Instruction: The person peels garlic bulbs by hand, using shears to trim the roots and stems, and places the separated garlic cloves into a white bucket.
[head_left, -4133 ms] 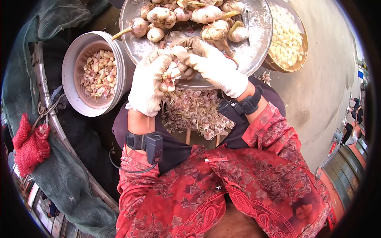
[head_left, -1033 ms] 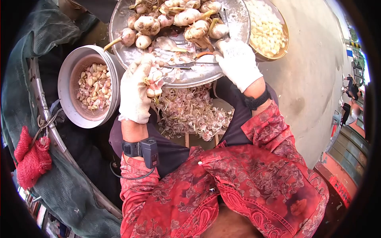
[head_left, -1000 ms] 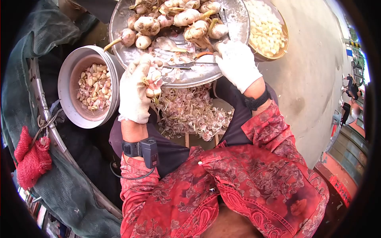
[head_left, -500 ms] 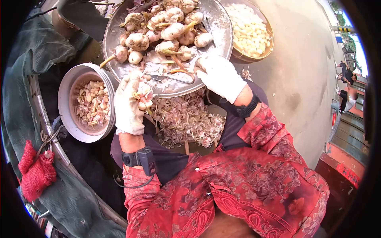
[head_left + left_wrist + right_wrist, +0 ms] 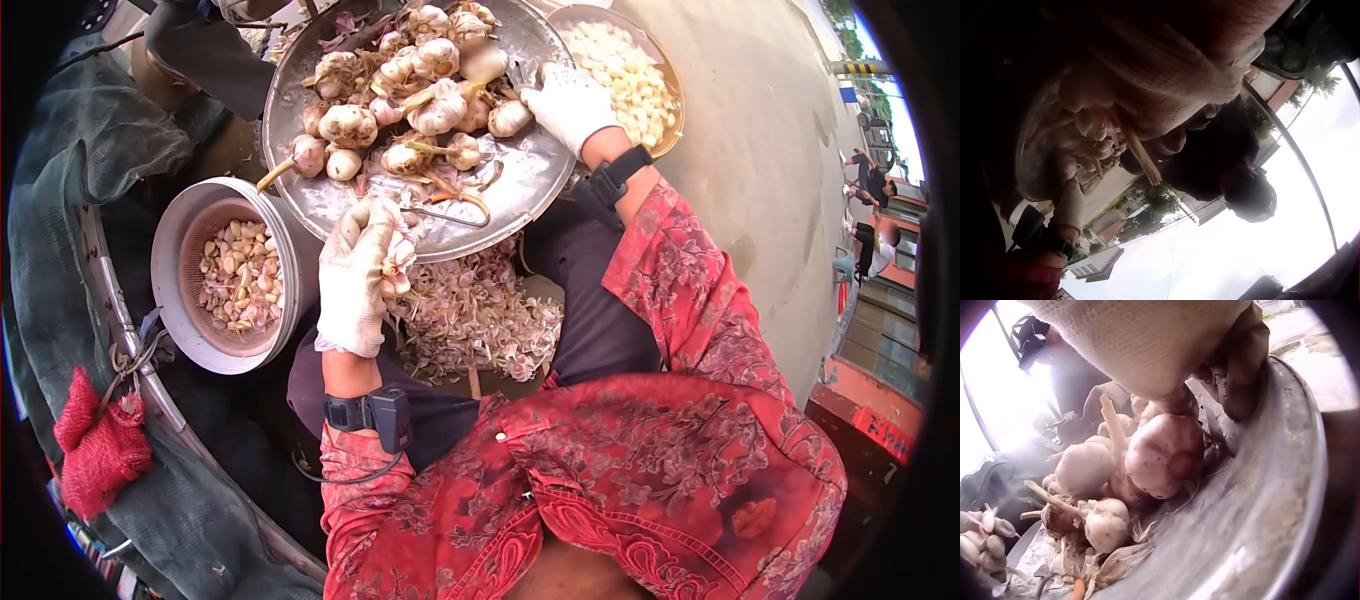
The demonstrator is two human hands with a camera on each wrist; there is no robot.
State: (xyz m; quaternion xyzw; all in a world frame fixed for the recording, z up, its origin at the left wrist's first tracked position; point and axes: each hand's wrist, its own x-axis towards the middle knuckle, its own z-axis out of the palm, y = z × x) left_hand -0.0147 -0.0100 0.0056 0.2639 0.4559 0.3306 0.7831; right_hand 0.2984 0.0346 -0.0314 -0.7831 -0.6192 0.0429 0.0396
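My gloved left hand [image 5: 355, 285] pinches a cluster of garlic cloves [image 5: 398, 258] at the near-left rim of the round metal tray [image 5: 515, 210]; a dry stalk [image 5: 1141, 153] juts below that hand in the left wrist view. Across the tray, my gloved right hand [image 5: 572, 108] is lowered at the right side, beside a garlic bulb [image 5: 510, 118]. Its bent fingers [image 5: 1244, 384] are beside a grey flat piece [image 5: 1215, 415]; whether they grip it cannot be told. A thin tool with an orange-brown part [image 5: 465, 208] lies on the tray near the left hand. One bulb [image 5: 483, 62] looks blurred.
A white bucket [image 5: 278, 225] with a sieve of cloves [image 5: 240, 275] stands left. Behind the tray on the right is a bowl of peeled cloves [image 5: 625, 85]. Skins [image 5: 480, 320] are heaped below the tray. A red mesh bag [image 5: 100, 445] hangs left.
My right hand has left the tool at the tray's near side and moved up and right to the bulbs. My left hand still holds its cloves. A blurred bulb shows at the pile's top right.
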